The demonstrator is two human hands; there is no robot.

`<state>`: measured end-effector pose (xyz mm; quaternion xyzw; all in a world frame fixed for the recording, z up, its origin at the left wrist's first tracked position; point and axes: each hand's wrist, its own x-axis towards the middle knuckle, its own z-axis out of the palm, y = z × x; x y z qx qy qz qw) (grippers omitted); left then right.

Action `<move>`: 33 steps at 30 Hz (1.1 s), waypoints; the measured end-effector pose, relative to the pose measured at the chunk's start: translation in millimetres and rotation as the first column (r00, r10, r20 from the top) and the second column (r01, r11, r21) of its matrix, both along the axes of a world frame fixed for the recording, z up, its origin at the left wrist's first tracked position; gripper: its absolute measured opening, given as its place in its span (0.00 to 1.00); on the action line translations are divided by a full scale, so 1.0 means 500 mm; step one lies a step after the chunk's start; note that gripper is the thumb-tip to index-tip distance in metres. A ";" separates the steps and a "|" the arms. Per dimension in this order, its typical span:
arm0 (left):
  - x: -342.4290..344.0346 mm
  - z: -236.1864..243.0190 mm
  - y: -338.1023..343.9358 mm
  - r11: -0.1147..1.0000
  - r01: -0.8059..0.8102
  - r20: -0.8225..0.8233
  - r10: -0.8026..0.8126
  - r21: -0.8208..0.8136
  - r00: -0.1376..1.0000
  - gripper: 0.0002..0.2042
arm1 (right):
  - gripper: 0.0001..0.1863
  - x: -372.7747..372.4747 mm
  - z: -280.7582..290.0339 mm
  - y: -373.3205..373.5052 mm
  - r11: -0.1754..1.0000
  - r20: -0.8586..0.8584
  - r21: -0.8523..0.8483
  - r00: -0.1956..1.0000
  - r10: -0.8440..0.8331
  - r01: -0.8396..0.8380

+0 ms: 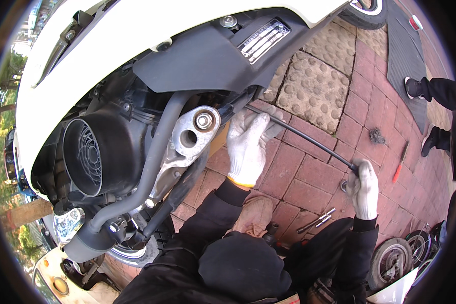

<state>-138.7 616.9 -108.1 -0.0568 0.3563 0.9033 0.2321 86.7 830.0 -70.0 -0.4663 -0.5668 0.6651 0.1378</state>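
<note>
A white scooter (76,40) with dark underside parts fills the upper left. My left hand (247,147), in a white glove, has its fingers around the end of a long black rod (309,139), just below the dark frame beside a silver bracket (188,137). My right hand (364,187), also gloved, grips the rod's other end at the right. A grey pipe (162,137) runs down past a round fan cover (91,154). Where the rod's upper end meets the scooter is hidden.
Red pavers and textured tiles (314,91) form the ground. A red-handled tool (400,164), wire wad (377,136) and socket extensions (320,219) lie there. Another person's feet (429,139) stand on the right, near a dark mat (403,55). Loose wheels (390,263) are at lower right.
</note>
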 end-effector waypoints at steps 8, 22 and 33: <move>0.016 -0.007 0.016 0.931 0.311 0.096 -0.333 0.193 0.938 0.10 | 0.25 -0.005 0.042 0.049 0.923 0.027 -0.382 0.998 0.059 -0.044; 0.029 -0.014 0.035 0.898 0.383 0.094 -0.409 0.215 0.907 0.07 | 0.24 0.026 0.030 0.035 0.945 0.200 -0.328 0.978 0.059 0.010; 0.031 0.001 0.030 0.900 0.385 0.072 -0.406 0.205 0.911 0.08 | 0.22 0.012 0.069 0.020 0.967 0.044 -0.254 0.999 -0.016 0.027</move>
